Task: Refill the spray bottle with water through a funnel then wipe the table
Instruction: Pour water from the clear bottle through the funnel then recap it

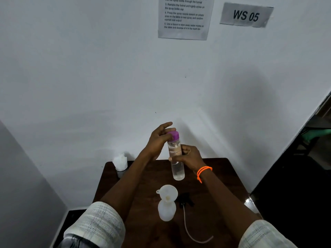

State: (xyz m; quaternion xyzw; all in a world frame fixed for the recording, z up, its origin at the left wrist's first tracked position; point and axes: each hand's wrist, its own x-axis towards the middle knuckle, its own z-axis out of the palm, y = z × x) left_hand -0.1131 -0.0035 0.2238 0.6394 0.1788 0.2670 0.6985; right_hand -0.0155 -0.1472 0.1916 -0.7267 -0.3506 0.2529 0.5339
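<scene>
A clear water bottle [177, 170] with a purple cap [173, 136] is held upright above the dark wooden table [222, 187]. My right hand [188, 156] grips its body. My left hand [158, 140] rests its fingers against the purple cap. Nearer to me stands the white spray bottle [166, 210] with a white funnel [167, 192] seated in its neck. The black spray head [186, 199] lies on the table to the right of it, its thin dip tube [191, 233] curling toward me.
A holder of white tissues [120, 163] stands at the table's back left corner against the white wall. A printed instruction sheet [184, 17] and a "WS 05" label [246, 15] hang on the wall. Dark floor lies right of the table.
</scene>
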